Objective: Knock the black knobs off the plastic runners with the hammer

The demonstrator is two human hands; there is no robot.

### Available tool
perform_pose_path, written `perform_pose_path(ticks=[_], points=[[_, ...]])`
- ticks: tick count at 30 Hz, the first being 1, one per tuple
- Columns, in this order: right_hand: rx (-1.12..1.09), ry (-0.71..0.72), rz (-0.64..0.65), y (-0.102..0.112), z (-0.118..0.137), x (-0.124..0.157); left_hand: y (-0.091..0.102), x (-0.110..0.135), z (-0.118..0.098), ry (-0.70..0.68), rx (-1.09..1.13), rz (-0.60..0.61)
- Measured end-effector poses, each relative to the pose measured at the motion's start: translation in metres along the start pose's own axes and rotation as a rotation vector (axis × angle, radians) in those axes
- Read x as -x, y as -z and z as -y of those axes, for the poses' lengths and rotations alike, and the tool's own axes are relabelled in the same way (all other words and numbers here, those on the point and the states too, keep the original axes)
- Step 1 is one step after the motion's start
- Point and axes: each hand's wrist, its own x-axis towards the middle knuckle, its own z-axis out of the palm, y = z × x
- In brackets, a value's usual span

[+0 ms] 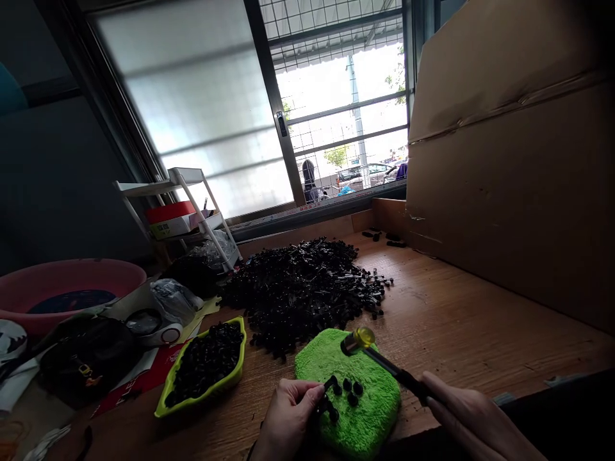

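My left hand (294, 410) pinches a small black part (330, 381) between thumb and forefinger, at the near left side of a fluffy green cloth pad (375, 410). Several small black round-headed pieces (353, 387) lie on the pad beside my fingertips. In my right hand (461, 403) is a small mallet (384, 365), gripped by its dark handle. Its head, with a see-through yellow face, is raised above the far part of the pad. To the left of the pad, a yellow-green tray (241, 358) holds many small black pieces.
A large heap of black parts (307, 288) covers the table behind the pad. A cardboard sheet (504, 192) stands along the right. At the left are a white shelf rack (187, 182), a pink basin (129, 275) and a black bag (91, 358). A barred window is behind.
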Motion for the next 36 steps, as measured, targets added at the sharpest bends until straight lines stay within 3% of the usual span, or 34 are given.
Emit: perform_pose_path(ticks=[2, 7, 12, 15, 20, 27, 31, 36], points=[[0.014, 0.021, 0.018, 0.0, 0.006, -0.007, 0.001, 0.0, -0.001, -0.01, -0.032, -0.017], [0.188, 0.027, 0.277, -0.007, -0.001, -0.014, 0.006, -0.001, 0.0, -0.069, -0.098, -0.004], [-0.053, -0.027, 0.078, 0.001, 0.005, -0.013, 0.005, -0.004, 0.003, -0.049, -0.084, -0.003], [-0.063, -0.108, -0.001, 0.008, 0.012, -0.012, 0.003, -0.005, 0.008, -0.016, 0.022, 0.039], [-0.083, -0.061, 0.147, 0.006, 0.012, -0.011, 0.003, -0.007, 0.011, -0.018, 0.066, 0.07], [0.073, -0.073, 0.165, -0.006, 0.0, -0.004, 0.002, -0.007, 0.01, -0.044, 0.015, 0.078], [0.1, -0.026, 0.193, -0.001, 0.001, -0.008, 0.002, -0.005, 0.007, -0.068, -0.109, 0.08], [0.014, 0.027, 0.169, 0.001, 0.011, -0.017, 0.005, -0.003, -0.001, -0.093, -0.35, -0.004]])
